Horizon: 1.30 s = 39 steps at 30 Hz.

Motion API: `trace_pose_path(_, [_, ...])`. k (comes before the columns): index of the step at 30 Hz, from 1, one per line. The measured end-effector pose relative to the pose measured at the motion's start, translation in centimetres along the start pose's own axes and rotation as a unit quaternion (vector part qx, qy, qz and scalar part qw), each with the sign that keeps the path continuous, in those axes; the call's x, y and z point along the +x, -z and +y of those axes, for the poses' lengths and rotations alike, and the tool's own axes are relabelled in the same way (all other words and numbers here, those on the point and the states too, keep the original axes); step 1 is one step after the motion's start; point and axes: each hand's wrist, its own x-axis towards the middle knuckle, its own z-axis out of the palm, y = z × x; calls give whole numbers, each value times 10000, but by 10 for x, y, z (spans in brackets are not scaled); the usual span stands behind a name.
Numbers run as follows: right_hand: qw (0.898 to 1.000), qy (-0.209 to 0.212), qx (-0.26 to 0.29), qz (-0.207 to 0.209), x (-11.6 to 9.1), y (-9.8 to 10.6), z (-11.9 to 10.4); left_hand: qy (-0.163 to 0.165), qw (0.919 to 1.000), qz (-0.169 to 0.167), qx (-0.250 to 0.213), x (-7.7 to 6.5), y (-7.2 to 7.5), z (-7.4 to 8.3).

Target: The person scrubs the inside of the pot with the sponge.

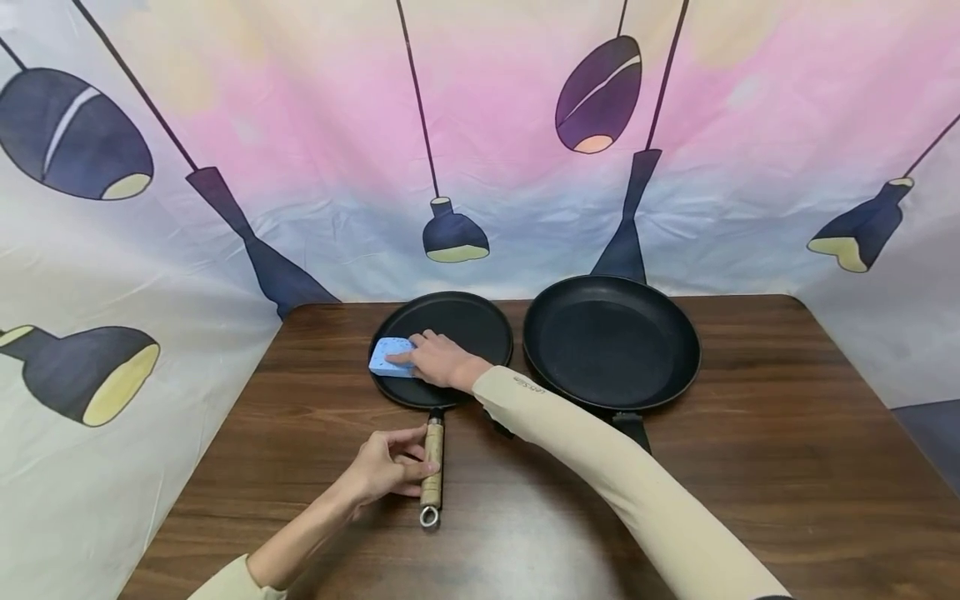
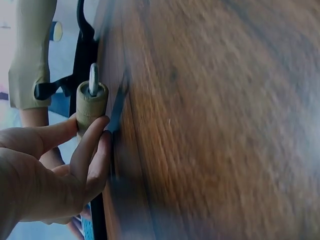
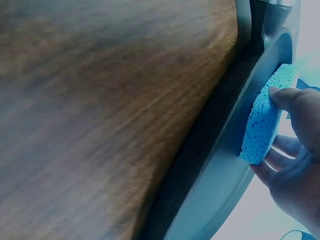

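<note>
A flat black pan (image 1: 472,325) lies on the table at left of centre, its wooden handle (image 1: 433,454) pointing toward me. My left hand (image 1: 386,467) grips that handle between thumb and fingers; the metal ring at its end shows past the hand in the left wrist view. On the pan's left side lies a blue sponge (image 1: 388,358). My right hand (image 1: 442,360) reaches across and holds the sponge against the pan's surface. In the right wrist view the thumb lies on one side of the sponge (image 3: 267,117) and fingers on the other.
A larger, deeper black frying pan (image 1: 611,342) stands right of the flat pan, its dark handle (image 1: 633,429) partly behind my right sleeve (image 1: 600,467). The brown wooden table (image 1: 787,467) ends at a hanging cloth (image 1: 337,125) printed with lamps.
</note>
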Motion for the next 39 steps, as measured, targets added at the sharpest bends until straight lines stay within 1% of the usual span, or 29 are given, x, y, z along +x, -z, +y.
trace_pose_path(4, [9996,-205,-134,144,12,-1,0,33,9999,136,-1,0,6,-1])
trace_pose_path(9, [9955,-883,-227,249,27,-3,7,20,10000,-7,-46,0,8,-2])
trace_pose_path(12, [9922,-1193,-275,227,31,-3,11,45,10000,-12,-63,1,6,-2])
trace_pose_path(16, [9904,-1341,-258,198,36,0,15,117,9999,120,-39,0,5,-2])
trace_pose_path(19, [9859,-1657,-192,127,36,2,21,149,9998,149,-16,0,6,-2])
trace_pose_path(22, [9784,-2062,-102,85,31,2,31,160,9998,144,-13,1,6,-3])
trace_pose_path(24, [9748,-2228,-54,53,26,3,38,189,9997,176,-14,2,7,-4])
trace_pose_path(28, [9724,-2327,141,-93,14,12,49,203,9995,218,35,1,9,-3])
trace_pose_path(30, [9705,-2385,321,-165,8,17,55,211,9994,257,65,1,11,-2])
trace_pose_path(33, [9662,-2492,622,-200,-1,23,61,149,9995,232,119,1,11,-2])
trace_pose_path(36, [9642,-2523,791,-209,-10,24,66,86,9998,140,150,0,10,-2])
trace_pose_path(39, [9665,-2432,791,-202,-15,21,68,32,9998,95,146,0,7,-2])
